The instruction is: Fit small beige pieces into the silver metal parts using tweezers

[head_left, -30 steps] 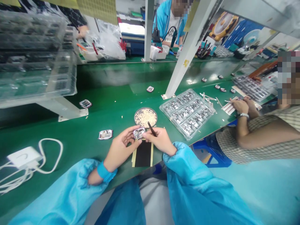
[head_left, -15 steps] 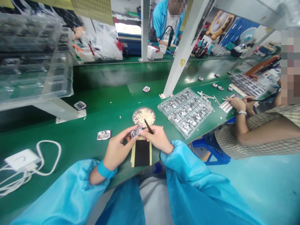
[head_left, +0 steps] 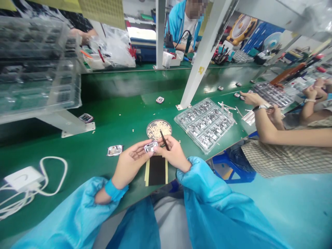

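Observation:
Between my hands is a small rounded-square electronic module [head_left: 149, 148] with a silvery inside and a purplish rim. My left hand [head_left: 131, 159] grips it by its left side. My right hand [head_left: 175, 153] has a thumb on its right edge and also holds black tweezers [head_left: 164, 140], tips pointing up and away. Just beyond my fingers lies a round dish [head_left: 158, 128] of tiny pale and dark pieces. Below the module, a black pad with yellow edges [head_left: 157, 170] rests on the green bench. A similar module [head_left: 114, 150] lies left of my hands.
A clear compartment tray [head_left: 204, 122] full of small parts lies to the right, beside a slanted white post [head_left: 198, 65]. A white adapter with cable [head_left: 24, 178] is at left, below stacked plastic trays [head_left: 38, 83]. A co-worker's hand [head_left: 251, 99] reaches over the bench at right.
The module in my hands has tilted to show more of its silvery face. At right, the co-worker's arm has lifted and reached farther along the bench, and another person's hands have come into view.

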A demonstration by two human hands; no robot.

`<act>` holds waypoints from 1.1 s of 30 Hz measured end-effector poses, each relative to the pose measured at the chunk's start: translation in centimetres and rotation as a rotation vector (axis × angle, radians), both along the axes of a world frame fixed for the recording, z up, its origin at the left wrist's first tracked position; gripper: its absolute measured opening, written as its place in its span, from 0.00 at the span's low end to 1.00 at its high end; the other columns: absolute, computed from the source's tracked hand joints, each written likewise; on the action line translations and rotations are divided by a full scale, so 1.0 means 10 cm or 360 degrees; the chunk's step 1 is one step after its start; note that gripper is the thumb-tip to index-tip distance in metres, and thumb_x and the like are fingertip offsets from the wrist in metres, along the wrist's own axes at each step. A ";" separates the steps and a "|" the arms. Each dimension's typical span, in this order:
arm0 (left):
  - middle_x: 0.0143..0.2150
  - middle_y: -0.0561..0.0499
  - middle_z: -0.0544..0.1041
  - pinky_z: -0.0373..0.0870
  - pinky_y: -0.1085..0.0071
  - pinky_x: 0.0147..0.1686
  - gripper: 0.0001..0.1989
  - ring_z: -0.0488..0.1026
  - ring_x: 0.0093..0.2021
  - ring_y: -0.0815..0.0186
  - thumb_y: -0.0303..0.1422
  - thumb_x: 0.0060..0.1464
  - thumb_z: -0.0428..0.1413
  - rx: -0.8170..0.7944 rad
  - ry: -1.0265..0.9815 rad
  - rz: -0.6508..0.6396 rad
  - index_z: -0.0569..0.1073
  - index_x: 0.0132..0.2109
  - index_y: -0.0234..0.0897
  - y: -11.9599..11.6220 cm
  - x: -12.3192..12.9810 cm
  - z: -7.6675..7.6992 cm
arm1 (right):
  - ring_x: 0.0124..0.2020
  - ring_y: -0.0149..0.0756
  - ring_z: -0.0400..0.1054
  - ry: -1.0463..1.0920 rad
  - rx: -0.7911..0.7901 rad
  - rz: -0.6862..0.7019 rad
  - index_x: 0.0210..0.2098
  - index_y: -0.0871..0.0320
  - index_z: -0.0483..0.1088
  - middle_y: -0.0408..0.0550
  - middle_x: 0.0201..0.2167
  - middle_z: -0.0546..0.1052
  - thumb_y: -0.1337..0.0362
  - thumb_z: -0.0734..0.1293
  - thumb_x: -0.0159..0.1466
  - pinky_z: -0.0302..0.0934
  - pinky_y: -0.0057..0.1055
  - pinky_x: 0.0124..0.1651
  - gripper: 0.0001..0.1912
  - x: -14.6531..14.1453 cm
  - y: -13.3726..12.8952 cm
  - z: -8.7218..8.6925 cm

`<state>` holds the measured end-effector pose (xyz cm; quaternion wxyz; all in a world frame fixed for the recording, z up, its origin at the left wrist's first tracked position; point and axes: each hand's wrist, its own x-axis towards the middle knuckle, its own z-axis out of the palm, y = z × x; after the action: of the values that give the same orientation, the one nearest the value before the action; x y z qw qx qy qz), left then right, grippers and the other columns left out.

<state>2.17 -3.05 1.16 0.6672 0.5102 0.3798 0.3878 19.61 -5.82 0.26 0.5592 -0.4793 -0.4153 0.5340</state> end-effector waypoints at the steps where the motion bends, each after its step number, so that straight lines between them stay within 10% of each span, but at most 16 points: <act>1: 0.55 0.38 0.78 0.72 0.59 0.59 0.29 0.76 0.55 0.53 0.38 0.49 0.70 -0.0009 -0.0010 -0.0010 0.75 0.56 0.33 0.00 0.00 0.00 | 0.34 0.33 0.73 0.0034 -0.0010 0.0010 0.40 0.57 0.69 0.44 0.34 0.75 0.54 0.79 0.51 0.74 0.29 0.37 0.24 0.00 0.00 0.00; 24: 0.53 0.43 0.78 0.76 0.64 0.55 0.19 0.77 0.52 0.56 0.37 0.51 0.68 0.0212 0.0015 0.0104 0.79 0.48 0.35 -0.05 0.00 -0.03 | 0.33 0.32 0.75 0.0143 0.0043 0.0050 0.41 0.62 0.73 0.46 0.33 0.78 0.56 0.76 0.57 0.71 0.29 0.41 0.19 -0.12 -0.06 -0.09; 33: 0.54 0.44 0.79 0.71 0.56 0.61 0.29 0.75 0.56 0.51 0.51 0.47 0.66 0.0144 0.0486 0.0059 0.77 0.52 0.37 -0.02 -0.02 -0.13 | 0.20 0.23 0.58 0.0084 -0.0087 -0.0109 0.29 0.63 0.71 0.38 0.19 0.69 0.49 0.81 0.43 0.53 0.22 0.24 0.27 -0.13 -0.04 0.02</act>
<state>1.98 -3.22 -0.10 0.5709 0.5856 0.4682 0.3345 18.35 -6.20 0.49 0.5746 -0.4939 -0.3690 0.5382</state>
